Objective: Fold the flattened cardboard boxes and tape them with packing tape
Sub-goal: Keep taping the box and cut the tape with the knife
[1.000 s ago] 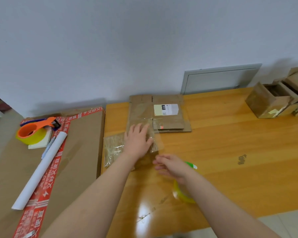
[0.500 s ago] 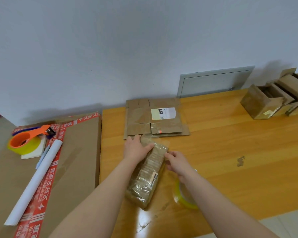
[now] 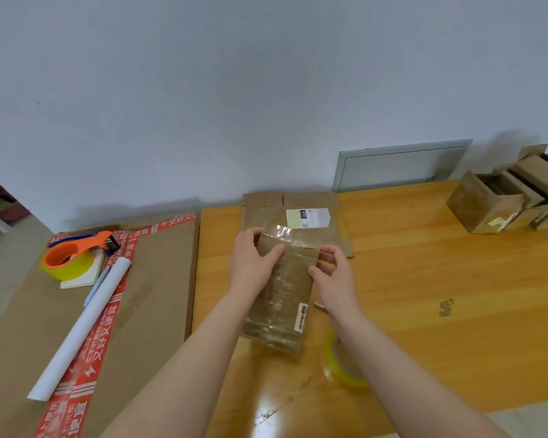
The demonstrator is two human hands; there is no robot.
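Nearest, at 5 o'clock, a yellow-tinted roll of clear packing tape [image 3: 345, 373] lies flat on the orange-brown wooden counter [image 3: 440, 343], partly hidden by the right forearm. Just beyond, at the centre, a clear-wrapped bundle of flattened brown cardboard boxes [image 3: 282, 311] lies lengthwise, pointing toward 12 o'clock.

Both hands meet at its far end. The left hand [image 3: 252, 263] has a grasping grip, fingers curled over the bundle's far left corner. The right hand [image 3: 334, 279] pinches the wrap at the far right corner with curled fingers.

The step in hand looks like opening the wrap; no box from it is folded yet. The next move likely calls for tearing the thin plastic while one hand steadies the bundle, then sliding one flat box free.

At 9 o'clock sits a large brown carton sealed with red printed tape [image 3: 159, 295], carrying a white paper roll [image 3: 83, 327] and, at 10 o'clock, an orange tape dispenser [image 3: 73, 254].

At 12 o'clock a flat brown cardboard sheet with a white label [image 3: 298, 205] lies partly under the bundle's far end. At 2 o'clock, small assembled brown boxes [image 3: 487, 203] stand by the wall.
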